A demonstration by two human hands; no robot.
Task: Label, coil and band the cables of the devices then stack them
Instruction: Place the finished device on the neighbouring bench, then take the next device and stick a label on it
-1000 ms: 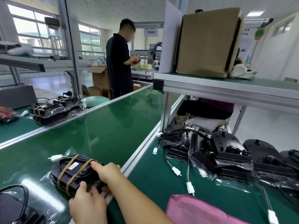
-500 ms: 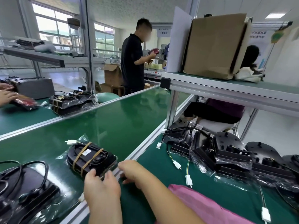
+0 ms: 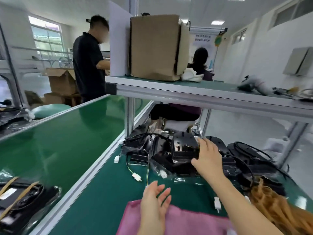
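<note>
A banded black device [image 3: 23,202] with tan bands and a white label lies on the green conveyor belt [image 3: 64,143] at lower left, apart from both hands. Several unbanded black devices [image 3: 183,150] in clear plastic, with loose wires and white connectors [image 3: 136,176], are piled on the green bench [image 3: 105,197] under the shelf. My right hand [image 3: 207,158] reaches onto the pile, thumb and fingers round the edge of one black device. My left hand [image 3: 156,202] hovers with relaxed fingers above a pink cloth [image 3: 186,223], holding nothing.
An aluminium shelf [image 3: 203,95] overhangs the pile, carrying a cardboard box [image 3: 155,46] and a grey tool [image 3: 254,85]. A shelf post [image 3: 129,114] stands left of the pile. A person in black stands beyond the belt; another sits behind the shelf.
Both hands left the banded device on the belt. My view turned right; my right hand reached to the pile of unbanded devices, and my left hand moved over the pink cloth.
</note>
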